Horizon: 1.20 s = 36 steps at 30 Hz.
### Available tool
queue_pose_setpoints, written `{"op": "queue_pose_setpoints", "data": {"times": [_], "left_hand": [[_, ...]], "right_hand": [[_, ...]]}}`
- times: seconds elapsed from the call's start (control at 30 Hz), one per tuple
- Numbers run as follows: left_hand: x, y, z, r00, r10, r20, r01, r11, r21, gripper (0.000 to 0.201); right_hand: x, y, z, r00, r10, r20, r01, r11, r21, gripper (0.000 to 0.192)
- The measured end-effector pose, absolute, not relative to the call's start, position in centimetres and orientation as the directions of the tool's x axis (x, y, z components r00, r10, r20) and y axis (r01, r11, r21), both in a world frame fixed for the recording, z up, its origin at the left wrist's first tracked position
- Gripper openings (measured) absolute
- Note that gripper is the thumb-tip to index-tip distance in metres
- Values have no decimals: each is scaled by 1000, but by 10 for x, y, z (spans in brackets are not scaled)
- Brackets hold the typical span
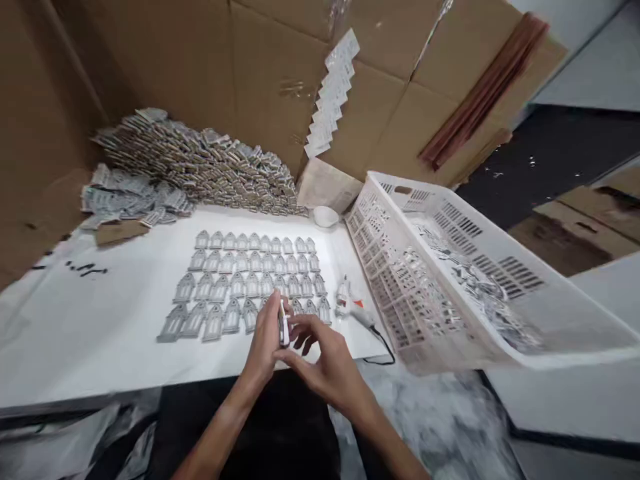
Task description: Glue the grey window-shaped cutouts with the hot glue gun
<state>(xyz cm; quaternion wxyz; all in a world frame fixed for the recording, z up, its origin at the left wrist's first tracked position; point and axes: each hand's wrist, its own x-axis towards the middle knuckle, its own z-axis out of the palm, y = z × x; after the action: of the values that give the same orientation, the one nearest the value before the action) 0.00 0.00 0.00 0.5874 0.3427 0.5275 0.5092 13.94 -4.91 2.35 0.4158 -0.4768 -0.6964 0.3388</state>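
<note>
My left hand [263,347] is closed around a thin flat piece [284,325], held upright and edge-on, with a white edge and a darker side. Its face is hidden. Close on its right is my right hand [325,357], fingers bent and apart, the thumb reaching toward the piece's lower end; whether it touches is unclear. Beyond my hands, rows of small grey arched, window-like pieces [213,323] lie flat on the white table [100,320]. To the right of these rows rests a white glue gun [346,300] with an orange part and a black cord.
Stacked small pieces [215,167] line the cardboard wall [190,60], with a loose pile [133,197] at left. A white bowl [325,217] stands at the back. On the right, a white plastic crate [395,267] holds many pieces. Black bits [87,269] lie at left.
</note>
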Motion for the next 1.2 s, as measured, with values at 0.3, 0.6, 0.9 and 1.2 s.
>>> {"op": "queue_pose_setpoints", "data": {"times": [0.3, 0.6, 0.9, 1.2], "left_hand": [[-32, -19, 9, -244, 958, -149, -221, 95, 971, 62], [-52, -30, 22, -179, 983, -49, -319, -11, 948, 56], [-161, 68, 21, -461, 883, 86, -91, -143, 986, 31], [-232, 188, -2, -569, 818, 79, 169, 22, 985, 38]], "right_hand": [[102, -53, -3, -143, 942, 304, 290, 333, -897, 32], [83, -53, -7, 35, 901, 433, 249, 412, -877, 21], [148, -62, 1, 76, 930, 361, 285, 327, -901, 25], [200, -80, -6, 199, 938, 284, 392, 189, -900, 31]]}}
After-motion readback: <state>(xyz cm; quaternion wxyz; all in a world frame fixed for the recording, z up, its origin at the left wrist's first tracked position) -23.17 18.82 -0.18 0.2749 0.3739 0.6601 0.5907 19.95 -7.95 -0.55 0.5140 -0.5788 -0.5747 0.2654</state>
